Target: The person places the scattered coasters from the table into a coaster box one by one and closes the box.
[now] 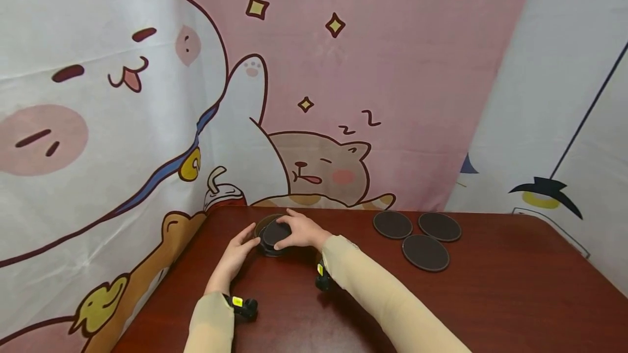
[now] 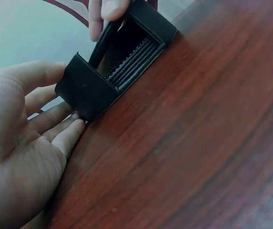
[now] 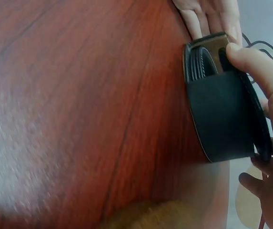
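Note:
A round black coaster holder [image 1: 272, 254] stands on the table near its far edge, with an open slot in its wall. My left hand [image 1: 232, 259] holds the holder's left side, thumb at the upper rim and other fingers lower on the wall in the left wrist view. Inside the slot lies a stack of coasters [image 2: 135, 64]. My right hand [image 1: 305, 232] pinches a round dark coaster [image 1: 277, 234] by its edges over the holder's mouth. That coaster leans at a tilt, partly inside the rim in the left wrist view.
Three more dark round coasters lie flat to the right: one at the back left [image 1: 392, 225], one at the back right [image 1: 440, 226], one nearer [image 1: 426, 253]. A cartoon-printed cloth [image 1: 392, 70] hangs along the back and left of the reddish-brown table [image 1: 515, 287].

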`<state>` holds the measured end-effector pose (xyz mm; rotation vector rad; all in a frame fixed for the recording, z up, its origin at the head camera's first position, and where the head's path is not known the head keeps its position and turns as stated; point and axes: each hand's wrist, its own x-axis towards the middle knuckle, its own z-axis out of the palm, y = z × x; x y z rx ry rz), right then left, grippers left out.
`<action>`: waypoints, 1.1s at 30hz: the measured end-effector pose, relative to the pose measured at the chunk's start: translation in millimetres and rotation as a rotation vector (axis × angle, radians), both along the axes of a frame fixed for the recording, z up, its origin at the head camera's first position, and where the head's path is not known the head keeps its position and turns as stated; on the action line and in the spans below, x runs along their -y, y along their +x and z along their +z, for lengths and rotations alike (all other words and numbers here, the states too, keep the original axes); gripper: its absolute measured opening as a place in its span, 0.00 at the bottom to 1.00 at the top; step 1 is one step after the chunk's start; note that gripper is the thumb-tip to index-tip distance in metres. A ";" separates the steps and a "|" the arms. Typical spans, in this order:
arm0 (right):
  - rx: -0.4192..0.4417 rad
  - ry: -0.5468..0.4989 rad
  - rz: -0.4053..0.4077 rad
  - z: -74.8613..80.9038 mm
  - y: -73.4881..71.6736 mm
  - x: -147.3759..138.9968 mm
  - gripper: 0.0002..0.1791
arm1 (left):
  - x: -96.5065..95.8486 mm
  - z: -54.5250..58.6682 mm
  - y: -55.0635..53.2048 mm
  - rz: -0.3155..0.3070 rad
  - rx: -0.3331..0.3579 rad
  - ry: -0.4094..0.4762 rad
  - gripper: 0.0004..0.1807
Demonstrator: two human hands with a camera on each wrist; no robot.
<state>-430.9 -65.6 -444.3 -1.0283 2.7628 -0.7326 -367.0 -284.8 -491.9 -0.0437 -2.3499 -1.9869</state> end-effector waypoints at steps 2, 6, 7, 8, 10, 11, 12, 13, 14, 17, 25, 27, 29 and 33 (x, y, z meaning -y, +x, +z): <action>-0.011 0.004 -0.005 -0.1 1.7 0.3 0.43 | -2.3 0.7 0.0 0.003 -0.002 -0.006 0.33; -0.025 0.004 -0.012 -2.6 2.8 -2.1 0.41 | -7.5 1.5 -0.2 0.009 -0.015 -0.011 0.32; -0.025 0.003 -0.013 -2.9 2.9 -3.5 0.40 | -8.7 1.2 -0.3 0.010 -0.018 -0.010 0.32; -0.025 0.001 -0.014 -3.7 2.4 -5.0 0.39 | -9.7 1.2 -0.6 0.006 -0.023 -0.013 0.32; -0.026 -0.007 -0.012 -4.7 1.4 -8.6 0.39 | -11.1 1.3 -1.1 0.002 -0.031 -0.009 0.32; -0.026 -0.013 -0.011 -5.1 0.6 -10.5 0.38 | -11.5 1.2 -1.4 0.003 -0.033 -0.006 0.32; -0.027 -0.020 -0.010 -4.7 0.0 -12.8 0.38 | -11.6 1.2 -1.6 0.003 -0.037 -0.005 0.32; -0.028 -0.028 -0.009 -4.5 -0.7 -15.0 0.37 | -11.5 1.3 -1.5 0.006 -0.037 -0.006 0.32; -0.031 -0.037 -0.007 -4.1 -1.3 -17.5 0.37 | -10.9 1.1 -1.3 0.005 -0.043 -0.011 0.32; -0.040 -0.062 0.000 -2.8 -3.6 -26.5 0.37 | -7.9 0.5 -0.1 0.011 -0.048 -0.020 0.33; -0.048 -0.109 -0.006 -3.5 -9.5 -75.7 0.42 | 1.1 -0.8 5.6 0.006 -0.022 -0.052 0.33; -0.058 -0.127 -0.013 -5.3 -12.4 -93.4 0.43 | 1.7 -1.2 6.0 0.006 -0.014 -0.056 0.33; -0.059 -0.143 -0.036 -6.9 -14.0 -112.4 0.44 | 1.5 -0.8 6.6 0.004 -0.009 -0.062 0.33; -0.068 -0.154 -0.098 -9.6 -17.2 -152.7 0.45 | -5.1 8.3 11.8 -0.019 -0.001 -0.054 0.33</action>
